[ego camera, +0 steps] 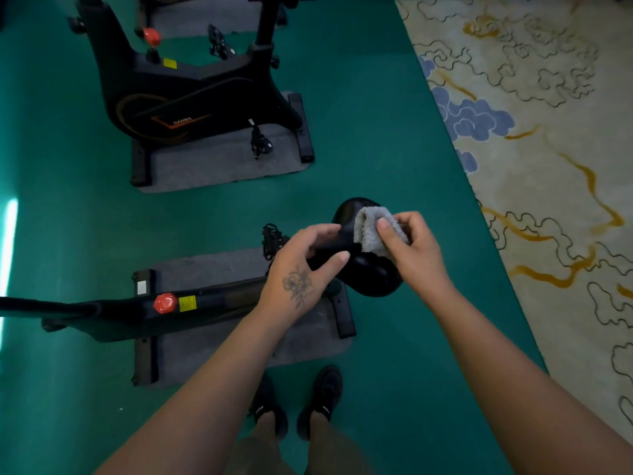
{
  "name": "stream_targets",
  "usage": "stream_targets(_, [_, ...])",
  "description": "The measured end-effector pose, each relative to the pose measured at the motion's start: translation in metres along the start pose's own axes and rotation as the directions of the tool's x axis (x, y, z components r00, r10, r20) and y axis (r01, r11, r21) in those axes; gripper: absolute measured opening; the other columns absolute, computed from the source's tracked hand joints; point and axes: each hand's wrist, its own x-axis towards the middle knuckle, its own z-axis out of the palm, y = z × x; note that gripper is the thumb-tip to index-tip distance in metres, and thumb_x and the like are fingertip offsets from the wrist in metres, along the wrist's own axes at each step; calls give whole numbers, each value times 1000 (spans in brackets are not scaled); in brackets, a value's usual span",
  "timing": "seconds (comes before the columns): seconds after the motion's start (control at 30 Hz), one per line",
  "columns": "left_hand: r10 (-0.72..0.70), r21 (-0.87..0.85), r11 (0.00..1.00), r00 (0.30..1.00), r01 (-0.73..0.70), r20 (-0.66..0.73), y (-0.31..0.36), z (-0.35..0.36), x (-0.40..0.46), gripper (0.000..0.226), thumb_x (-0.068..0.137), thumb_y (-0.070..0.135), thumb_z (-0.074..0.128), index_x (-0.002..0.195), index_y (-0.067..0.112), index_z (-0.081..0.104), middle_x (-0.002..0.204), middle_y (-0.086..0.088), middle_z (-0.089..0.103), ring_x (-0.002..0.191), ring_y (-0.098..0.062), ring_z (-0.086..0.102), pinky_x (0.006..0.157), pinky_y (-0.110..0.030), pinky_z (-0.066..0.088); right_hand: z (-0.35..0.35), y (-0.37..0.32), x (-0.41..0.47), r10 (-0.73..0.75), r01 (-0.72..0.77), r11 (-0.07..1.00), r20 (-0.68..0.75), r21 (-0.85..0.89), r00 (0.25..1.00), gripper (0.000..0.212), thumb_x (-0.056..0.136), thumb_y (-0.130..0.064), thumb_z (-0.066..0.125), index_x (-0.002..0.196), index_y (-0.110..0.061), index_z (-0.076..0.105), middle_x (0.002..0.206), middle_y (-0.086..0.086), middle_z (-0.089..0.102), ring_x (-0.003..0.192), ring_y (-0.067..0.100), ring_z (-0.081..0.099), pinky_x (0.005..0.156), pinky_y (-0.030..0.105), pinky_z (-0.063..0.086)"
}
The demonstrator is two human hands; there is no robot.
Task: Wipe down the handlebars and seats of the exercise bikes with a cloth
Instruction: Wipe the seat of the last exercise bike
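1. the cloth (376, 228) reads as light, soft and floppy; it should bunch or unfold under any push, so i judge it best held folded, with the thumb on top and the fingers underneath, as it is now.
2. the right hand (412, 250), just right of the frame's centre, pinches the folded cloth: thumb pressed on its upper face, the other fingers curled beneath it.
3. the seat (368, 269) looks like a stiff padded shell with a smooth, slightly glossy skin, probably slippery under a dry cloth; steadying it at the narrow nose seems the sensible hold.
4. the left hand (308, 265), at the centre of the frame, has its fingers curled loosely round that nose end of the seat, thumb on the near side; how firmly it grips i cannot tell.
5. looks: the cloth is pale grey terry with a fuzzy, frayed lower edge, folded double, lying against the top of the seat. the seat is black, wide and rounded at the back, tapering toward the left of the frame.
6. the seat belongs to the near bike (205, 303), a black frame with a red knob (165, 302), lower left. a second bike (178, 94) stands at the upper left.
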Motion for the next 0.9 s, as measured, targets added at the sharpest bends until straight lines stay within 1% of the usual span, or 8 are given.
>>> stream_targets(0.17, [4, -153, 988, 999, 4, 51, 24, 2, 1, 34, 99, 16, 76, 132, 18, 68, 120, 7, 75, 109, -9, 72, 97, -32, 59, -5, -24, -26, -26, -19, 982, 233, 189, 972, 42, 86, -51, 73, 112, -20, 63, 103, -2, 72, 85, 0, 66, 74, 16, 52])
stream_targets(0.23, [-7, -137, 991, 1000, 7, 3, 26, 1, 2, 27, 98, 11, 75, 124, 15, 71, 112, 8, 77, 101, -5, 73, 90, -25, 58, -7, -19, -30, -55, -21, 977, 347, 211, 936, 55, 79, -41, 90, 120, -21, 60, 111, -3, 73, 95, 1, 69, 82, 17, 54])
stream_targets(0.3, [-19, -131, 991, 999, 14, -41, 28, 0, 0, 17, 98, 11, 75, 115, 15, 74, 103, 9, 77, 93, -4, 72, 85, -24, 57, -11, -15, -35, -101, 46, 987, 371, 155, 923, 76, 67, -39, 98, 130, -30, 57, 121, -12, 70, 113, 5, 68, 96, 23, 54])
stream_targets(0.37, [-23, -144, 989, 998, 16, -53, 28, -3, -3, 10, 99, 12, 73, 108, 16, 75, 97, 9, 77, 88, -6, 72, 84, -28, 58, -12, -15, -40, -159, 135, 987, 354, 91, 922, 84, 67, -37, 100, 137, -36, 53, 126, -20, 66, 118, 4, 64, 102, 28, 53])
stream_targets(0.53, [-2, -188, 982, 1000, 1, -6, 33, -9, -12, 7, 98, 14, 76, 104, 17, 76, 94, 1, 79, 87, -15, 74, 84, -40, 61, -10, -21, -48, -266, 284, 958, 235, -48, 935, 57, 81, -50, 79, 132, -42, 56, 125, -12, 63, 116, 7, 62, 101, 36, 52])
stream_targets(0.67, [45, -191, 981, 999, -44, 2, 36, -20, -17, 5, 99, 20, 75, 103, 20, 77, 95, -2, 78, 89, -26, 74, 83, -48, 61, -9, -28, -54, -295, 305, 952, 163, -35, 941, 30, 93, -52, 64, 123, -45, 65, 120, -13, 59, 118, 4, 59, 103, 27, 48])
stream_targets(0.8, [44, -164, 985, 999, -46, -20, 37, -36, -23, 7, 97, 15, 76, 98, 22, 76, 90, 5, 75, 82, -12, 68, 76, -33, 56, -11, -40, -62, -333, 333, 943, 101, 15, 938, 13, 102, -32, 66, 114, -33, 70, 111, -14, 67, 110, 6, 65, 94, 27, 52])
stream_targets(0.9, [43, -122, 991, 998, -47, -37, 39, -47, -29, 14, 96, 12, 76, 95, 26, 76, 87, 8, 74, 80, -8, 66, 72, -23, 52, -11, -52, -72, -333, 337, 941, 92, -36, 938, 15, 100, -20, 69, 110, -32, 67, 99, -17, 70, 90, 4, 68, 79, 30, 56])
